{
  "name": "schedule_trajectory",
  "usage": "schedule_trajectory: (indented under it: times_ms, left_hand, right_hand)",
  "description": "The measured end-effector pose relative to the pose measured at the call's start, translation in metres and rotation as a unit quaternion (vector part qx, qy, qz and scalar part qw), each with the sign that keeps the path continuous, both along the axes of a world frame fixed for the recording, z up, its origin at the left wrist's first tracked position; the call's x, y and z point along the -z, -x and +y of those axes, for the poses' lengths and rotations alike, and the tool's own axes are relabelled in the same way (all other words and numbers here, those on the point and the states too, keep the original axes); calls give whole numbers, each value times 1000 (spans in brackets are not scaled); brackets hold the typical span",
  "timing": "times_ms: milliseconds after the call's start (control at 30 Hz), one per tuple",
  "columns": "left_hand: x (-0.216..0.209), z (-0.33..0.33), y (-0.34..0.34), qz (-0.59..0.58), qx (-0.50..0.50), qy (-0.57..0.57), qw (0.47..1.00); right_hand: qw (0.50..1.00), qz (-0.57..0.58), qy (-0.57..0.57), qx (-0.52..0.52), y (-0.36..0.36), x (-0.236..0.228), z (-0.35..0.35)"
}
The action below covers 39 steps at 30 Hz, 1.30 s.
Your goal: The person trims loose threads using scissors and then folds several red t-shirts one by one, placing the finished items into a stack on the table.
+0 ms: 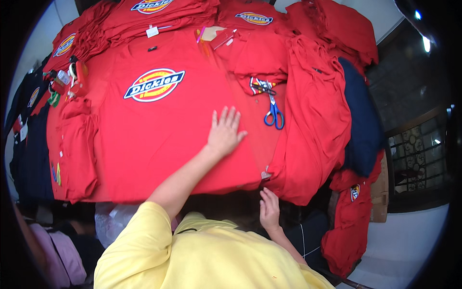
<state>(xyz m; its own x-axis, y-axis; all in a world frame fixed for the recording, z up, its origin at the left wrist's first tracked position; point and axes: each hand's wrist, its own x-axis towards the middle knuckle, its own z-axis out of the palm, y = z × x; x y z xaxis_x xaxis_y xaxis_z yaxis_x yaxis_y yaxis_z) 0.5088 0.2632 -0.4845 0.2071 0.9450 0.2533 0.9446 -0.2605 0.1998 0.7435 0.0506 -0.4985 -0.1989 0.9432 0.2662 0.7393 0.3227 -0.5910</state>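
A red T-shirt (159,139) lies spread face up on the table, with a blue, yellow and white printed logo (155,85) on its chest. My left hand (225,132) rests flat on the lower right part of the shirt, fingers stretched out. At the table's front edge, beside the shirt's lower right corner, is my right hand (269,209). Its fingers are extended, and I see nothing held in them; whether they touch the hem is hard to tell. Blue-handled scissors (274,113) lie right of the shirt, with a small dark tool (263,89) across their blades.
Stacks of red shirts (163,17) line the back, and a red heap (313,120) stands on the right beside dark blue cloth (358,120). Left are a folded red bundle (77,144), small bottles and thread (65,79). A plastic bag (110,221) hangs below the front edge.
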Motion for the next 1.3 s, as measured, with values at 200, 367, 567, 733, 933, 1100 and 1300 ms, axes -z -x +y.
schedule_trajectory:
  times_ms: [200, 367, 567, 733, 933, 1100, 1300]
  left_hand:
    - [2, -175, -67, -54, 196, 7, 979]
    - [10, -247, -61, -199, 189, 73, 959]
    - [27, -284, 72, -531, -314, -163, 770]
    - [81, -318, 218, -624, -440, -193, 616]
    - [91, -344, 244, -679, -388, -75, 619]
    - [39, -379, 237, -734, -311, -73, 600]
    - [10, -409, 226, -724, -377, -42, 576]
  right_hand:
    - [798, 525, 245, 165, -8, 46, 6]
    - [751, 565, 329, 86, -3, 53, 30]
    - [778, 544, 311, 32, -7, 60, 39]
    - [746, 573, 339, 16, 0, 5, 27]
    - [774, 552, 310, 12, 3, -10, 27]
    - [823, 500, 270, -2, -14, -7, 32]
    - [849, 450, 277, 15, -22, -5, 46]
